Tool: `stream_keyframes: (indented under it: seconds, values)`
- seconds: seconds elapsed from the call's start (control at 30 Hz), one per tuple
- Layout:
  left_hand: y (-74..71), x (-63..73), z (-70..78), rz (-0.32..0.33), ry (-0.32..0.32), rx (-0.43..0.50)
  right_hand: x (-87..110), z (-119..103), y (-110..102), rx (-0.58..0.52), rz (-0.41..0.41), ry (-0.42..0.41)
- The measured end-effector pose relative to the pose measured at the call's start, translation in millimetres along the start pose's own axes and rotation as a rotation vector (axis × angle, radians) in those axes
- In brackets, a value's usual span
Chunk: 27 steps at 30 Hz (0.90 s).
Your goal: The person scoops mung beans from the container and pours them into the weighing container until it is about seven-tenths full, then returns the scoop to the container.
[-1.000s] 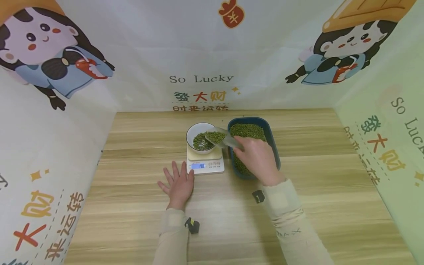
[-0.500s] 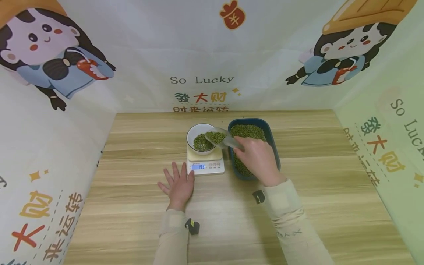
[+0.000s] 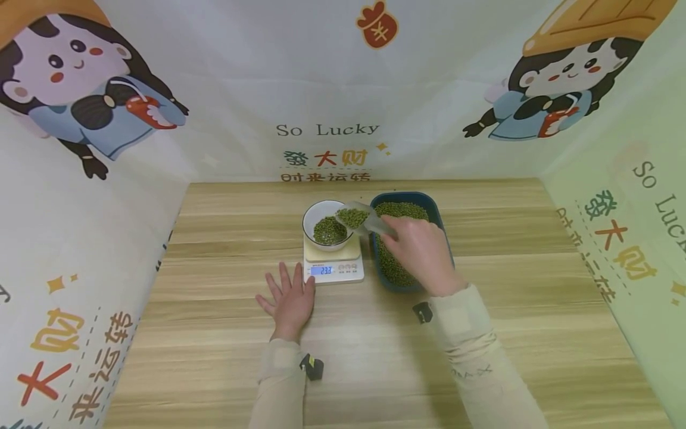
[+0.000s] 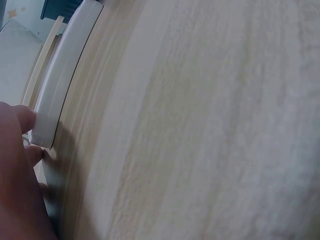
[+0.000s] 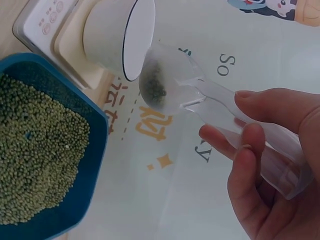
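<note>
My right hand (image 3: 420, 253) grips the handle of a clear plastic scoop (image 5: 172, 80), which carries green mung beans (image 3: 352, 217). The scoop's tip overlaps the right rim of a white bowl (image 3: 315, 215) with a dark rim line. More beans lie in the bottom of that bowl. It stands on a white kitchen scale (image 3: 349, 275), whose display seems to read 29.3. My left hand (image 3: 292, 307) lies on the table with fingers spread, its thumb at the scale's lower left corner. In the left wrist view the thumb and a finger show beside the scale (image 4: 60, 75).
A dark blue tub (image 3: 447, 238) full of mung beans stands right of the scale, under my right hand. The wood-grain table (image 3: 225, 238) ends at a printed cloth backdrop (image 3: 230, 137) behind and on both sides.
The scoop has shifted slightly right and up, tilting at the bowl's rim. The scale display has climbed from about 14.8 through 19.3 to 29.3. My left hand has stayed in place.
</note>
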<state>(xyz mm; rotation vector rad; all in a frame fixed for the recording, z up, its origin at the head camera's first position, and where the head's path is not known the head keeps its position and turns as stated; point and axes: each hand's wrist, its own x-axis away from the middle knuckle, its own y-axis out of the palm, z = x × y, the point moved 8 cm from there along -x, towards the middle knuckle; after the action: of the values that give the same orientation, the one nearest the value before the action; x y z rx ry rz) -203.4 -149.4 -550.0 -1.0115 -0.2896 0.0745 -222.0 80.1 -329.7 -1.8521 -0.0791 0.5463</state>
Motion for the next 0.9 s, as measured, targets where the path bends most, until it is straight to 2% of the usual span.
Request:
stream_keyframes:
  seconds: [0.37,0.9]
  values:
    - [-1.7,0.7,1.5,0.000,-0.001,0.005,-3.6,-4.5,0.3,0.021,-0.026,-0.051]
    - [-1.5,0.8,1.1,-0.012,-0.001,0.001,-5.1,-10.0,-2.1,0.036,0.011,-0.111]
